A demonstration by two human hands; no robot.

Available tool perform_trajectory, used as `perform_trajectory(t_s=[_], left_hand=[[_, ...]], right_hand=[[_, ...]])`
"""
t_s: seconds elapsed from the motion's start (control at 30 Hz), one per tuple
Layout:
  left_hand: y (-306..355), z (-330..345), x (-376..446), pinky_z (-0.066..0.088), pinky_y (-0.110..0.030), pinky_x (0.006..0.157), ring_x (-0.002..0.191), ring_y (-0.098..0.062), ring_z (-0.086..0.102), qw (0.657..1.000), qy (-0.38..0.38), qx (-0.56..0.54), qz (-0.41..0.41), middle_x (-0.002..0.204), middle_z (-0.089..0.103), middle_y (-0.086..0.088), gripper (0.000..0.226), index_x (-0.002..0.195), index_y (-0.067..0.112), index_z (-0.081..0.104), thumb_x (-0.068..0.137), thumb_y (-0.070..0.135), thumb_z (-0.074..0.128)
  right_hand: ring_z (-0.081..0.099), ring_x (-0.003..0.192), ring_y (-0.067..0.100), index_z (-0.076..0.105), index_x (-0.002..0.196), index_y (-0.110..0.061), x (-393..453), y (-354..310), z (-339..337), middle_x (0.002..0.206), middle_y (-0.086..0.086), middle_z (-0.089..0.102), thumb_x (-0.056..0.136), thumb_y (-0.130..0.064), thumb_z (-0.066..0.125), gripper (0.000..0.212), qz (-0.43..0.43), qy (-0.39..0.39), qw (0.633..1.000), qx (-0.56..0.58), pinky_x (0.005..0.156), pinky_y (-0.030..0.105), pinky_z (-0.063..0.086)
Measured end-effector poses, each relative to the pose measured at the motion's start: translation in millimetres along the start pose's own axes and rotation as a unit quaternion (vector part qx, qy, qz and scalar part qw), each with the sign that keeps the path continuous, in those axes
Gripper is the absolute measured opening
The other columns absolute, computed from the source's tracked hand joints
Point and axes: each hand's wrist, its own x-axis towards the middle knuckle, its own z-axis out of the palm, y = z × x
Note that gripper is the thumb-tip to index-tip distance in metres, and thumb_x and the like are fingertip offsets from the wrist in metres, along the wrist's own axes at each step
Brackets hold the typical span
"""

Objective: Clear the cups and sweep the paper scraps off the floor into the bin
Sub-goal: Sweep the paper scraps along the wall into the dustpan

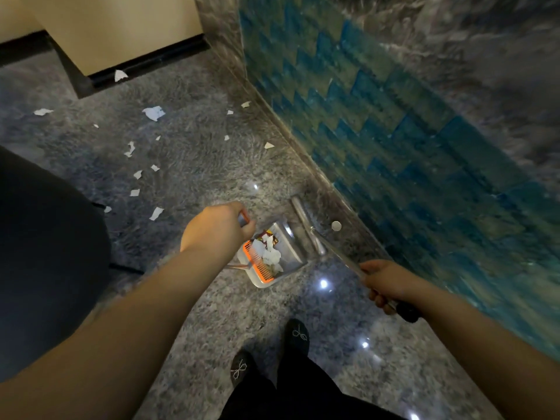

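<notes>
A grey dustpan [295, 253] with an orange comb edge sits on the stone floor and holds white paper scraps [270, 253] and a coloured wrapper. My left hand [216, 227] grips the top of the dustpan's upright handle. My right hand [386, 281] holds the broom handle [342, 256], whose black end sticks out behind the fist. The broom head [306, 224] lies just right of the pan, against the wall base. Several more white scraps [154, 113] are scattered over the floor to the upper left.
A blue-tiled wall [394, 131] with a marble edge runs diagonally along the right. A cream cabinet [121, 28] with a black plinth stands at the top left. A dark rounded object [45, 253] fills the left side. My feet in dark slippers [298, 333] stand below the pan.
</notes>
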Motion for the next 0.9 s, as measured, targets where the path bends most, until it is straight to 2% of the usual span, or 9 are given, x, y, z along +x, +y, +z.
perform_trajectory(t_s=[0.13,0.2,0.27,0.43,0.53,0.67,0.77,0.9], left_hand=[[27.6,9.7,23.1,0.049,-0.032,0.066,0.087,-0.031,0.063,1.000,-0.007,0.021,0.022,0.090,0.067,-0.008,0.017,0.088,0.027,0.060,0.089,0.043,0.061],[36.9,11.2,34.8,0.050,-0.034,0.066,0.086,-0.032,0.063,0.999,-0.005,0.032,0.023,0.089,0.066,-0.009,0.021,0.093,0.023,0.063,0.090,0.043,0.060],[43.0,11.6,47.1,0.050,-0.034,0.065,0.083,-0.032,0.062,0.999,-0.007,0.032,0.024,0.087,0.064,-0.007,0.020,0.093,0.023,0.064,0.090,0.042,0.059],[59.2,15.0,72.3,0.051,-0.033,0.060,0.075,-0.028,0.060,0.997,-0.033,0.054,0.052,0.081,0.062,-0.004,0.021,0.087,0.023,0.061,0.093,0.043,0.057],[62.5,16.4,82.9,0.050,-0.032,0.060,0.077,-0.028,0.061,0.997,-0.023,0.058,0.049,0.081,0.062,-0.002,0.021,0.089,0.024,0.063,0.092,0.043,0.057],[61.3,16.2,92.9,0.043,-0.030,0.058,0.073,-0.025,0.057,0.997,-0.012,0.059,0.040,0.077,0.058,-0.001,0.018,0.088,0.025,0.064,0.090,0.042,0.059],[65.4,17.7,95.2,0.049,-0.032,0.061,0.076,-0.027,0.060,0.997,-0.015,0.060,0.036,0.083,0.063,-0.004,0.019,0.089,0.024,0.065,0.090,0.042,0.059],[66.8,17.0,98.0,0.048,-0.031,0.062,0.078,-0.027,0.060,0.997,-0.020,0.063,0.034,0.084,0.064,-0.003,0.019,0.088,0.026,0.064,0.090,0.044,0.058]], right_hand=[[0.045,0.045,0.020,0.047,0.130,0.000,22.5,-5.3,-39.2,0.058,0.013,0.050,0.094,0.000,0.044,0.037,0.003,0.029,0.997,-0.078,0.040,0.026,0.037],[0.049,0.040,0.016,0.053,0.126,0.003,30.9,-12.4,-54.4,0.050,0.006,0.055,0.091,0.000,0.047,0.035,0.003,0.038,0.991,-0.131,0.045,0.027,0.042],[0.048,0.032,0.011,0.056,0.122,0.003,40.5,-17.5,-66.6,0.045,0.003,0.055,0.092,0.000,0.047,0.032,0.013,0.040,0.988,-0.146,0.043,0.024,0.043],[0.046,0.037,0.017,0.051,0.127,0.004,73.8,-19.2,-87.5,0.052,0.010,0.053,0.094,0.000,0.041,0.034,0.035,0.051,0.985,-0.159,0.038,0.023,0.038],[0.046,0.046,0.018,0.051,0.126,0.002,92.8,-21.3,-93.3,0.060,0.011,0.053,0.097,-0.002,0.039,0.031,0.046,0.057,0.981,-0.178,0.043,0.026,0.039],[0.046,0.049,0.017,0.054,0.106,0.001,105.9,-24.9,-91.2,0.064,0.008,0.050,0.095,0.000,0.041,0.017,0.040,0.046,0.980,-0.189,0.044,0.024,0.040],[0.045,0.048,0.020,0.052,0.108,0.001,112.8,-19.8,-85.7,0.065,0.013,0.050,0.093,0.001,0.040,0.019,0.051,0.018,0.982,-0.182,0.045,0.027,0.038],[0.050,0.051,0.018,0.050,0.117,-0.001,108.5,-13.4,-69.5,0.073,0.012,0.054,0.090,-0.001,0.048,0.027,0.040,-0.039,0.980,-0.189,0.041,0.023,0.040]])
